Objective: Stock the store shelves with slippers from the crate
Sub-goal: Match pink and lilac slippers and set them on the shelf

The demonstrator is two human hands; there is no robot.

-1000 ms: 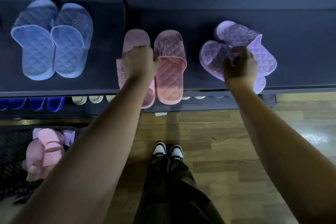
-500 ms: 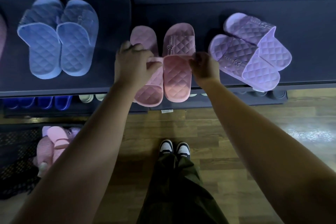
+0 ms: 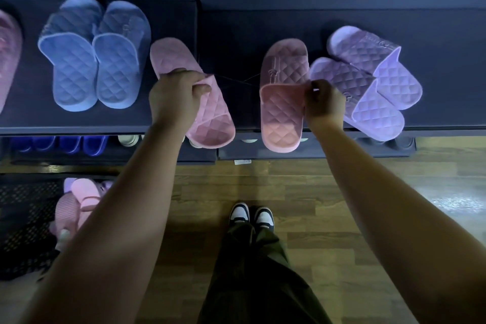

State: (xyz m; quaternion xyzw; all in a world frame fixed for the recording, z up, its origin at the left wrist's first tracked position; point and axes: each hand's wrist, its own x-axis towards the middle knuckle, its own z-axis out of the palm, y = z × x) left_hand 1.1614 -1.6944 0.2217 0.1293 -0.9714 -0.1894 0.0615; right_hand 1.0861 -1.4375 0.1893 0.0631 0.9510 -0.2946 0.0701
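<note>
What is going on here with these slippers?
A person is stocking a dark shelf. The left hand grips one pink slipper and the right hand pinches the strap of the other pink slipper, with a thin string running between the two. A blue pair and a purple pair lie on either side. More pink slippers wait in the crate.

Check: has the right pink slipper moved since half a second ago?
Yes. The right pink slipper, pinched by the right hand, slid right, away from the shelf seam and toward the purple pair.
</note>
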